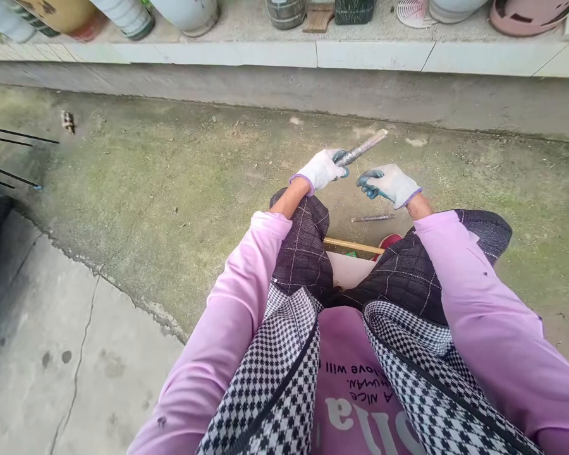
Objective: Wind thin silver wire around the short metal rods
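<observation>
I sit low with my knees up, wearing white work gloves with blue-grey fingertips. My left hand is closed round the lower end of a short grey ribbed rod, which points up and to the right. My right hand hovers just right of it, fingers curled loosely with thumb and forefinger near each other, holding nothing I can make out. A second grey rod lies on the ground under my right hand. A wooden stick lies across between my knees.
Mossy concrete ground spreads ahead to a raised tiled ledge carrying pots and containers. Thin black metal rods stick in from the left edge. A red object shows between my legs. Cracked smooth paving lies at lower left.
</observation>
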`<act>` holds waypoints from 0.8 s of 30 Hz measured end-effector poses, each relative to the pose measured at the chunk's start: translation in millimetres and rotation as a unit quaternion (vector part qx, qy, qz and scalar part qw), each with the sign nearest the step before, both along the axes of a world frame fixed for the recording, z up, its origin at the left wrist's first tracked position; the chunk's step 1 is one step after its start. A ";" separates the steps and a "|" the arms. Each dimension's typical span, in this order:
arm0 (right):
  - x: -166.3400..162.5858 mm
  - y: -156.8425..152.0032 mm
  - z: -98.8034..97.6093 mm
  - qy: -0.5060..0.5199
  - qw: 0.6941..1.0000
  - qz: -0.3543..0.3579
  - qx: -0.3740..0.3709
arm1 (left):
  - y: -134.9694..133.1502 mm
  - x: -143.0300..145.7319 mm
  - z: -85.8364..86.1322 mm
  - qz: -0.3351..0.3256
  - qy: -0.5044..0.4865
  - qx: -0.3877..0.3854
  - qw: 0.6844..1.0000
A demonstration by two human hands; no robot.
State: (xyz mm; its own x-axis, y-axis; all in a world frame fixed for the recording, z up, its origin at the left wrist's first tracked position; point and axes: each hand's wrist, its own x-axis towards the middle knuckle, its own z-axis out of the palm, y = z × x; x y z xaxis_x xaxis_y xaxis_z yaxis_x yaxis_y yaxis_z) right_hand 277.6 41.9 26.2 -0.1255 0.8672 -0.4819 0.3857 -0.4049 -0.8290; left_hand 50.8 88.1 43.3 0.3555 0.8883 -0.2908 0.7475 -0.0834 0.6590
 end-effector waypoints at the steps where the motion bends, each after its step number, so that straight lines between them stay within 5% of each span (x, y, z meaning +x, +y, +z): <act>1: -2.7 -1.9 0.8 0.002 1.000 0.017 -0.002 | -2.0 -0.2 3.6 -0.007 0.055 0.015 0.998; 6: 3.1 -4.0 6.4 -0.010 0.998 0.066 0.009 | -17.7 3.4 15.3 -0.133 0.293 0.049 0.946; 11: 23.1 1.6 8.1 -0.054 0.998 -0.006 0.020 | -22.0 6.6 10.3 -0.242 0.312 0.048 0.917; 15: 24.5 4.1 4.8 -0.027 0.998 -0.046 0.032 | -15.2 4.5 6.1 -0.193 0.134 -0.011 0.972; 19: 12.9 1.2 3.3 0.004 0.999 -0.041 0.018 | -6.1 7.6 3.7 -0.067 -0.048 -0.022 0.996; 24: 2.2 -7.8 9.5 -0.001 1.000 0.001 0.004 | -0.1 2.5 7.4 0.016 0.027 0.036 0.999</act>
State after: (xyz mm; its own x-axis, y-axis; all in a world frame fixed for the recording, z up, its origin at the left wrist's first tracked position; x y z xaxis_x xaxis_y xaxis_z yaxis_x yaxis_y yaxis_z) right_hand 279.7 34.1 35.7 -0.1274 0.8711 -0.4743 0.3879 -0.3964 -0.8321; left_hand 53.3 87.9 50.7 0.3112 0.9185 -0.2439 0.7853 -0.1040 0.6103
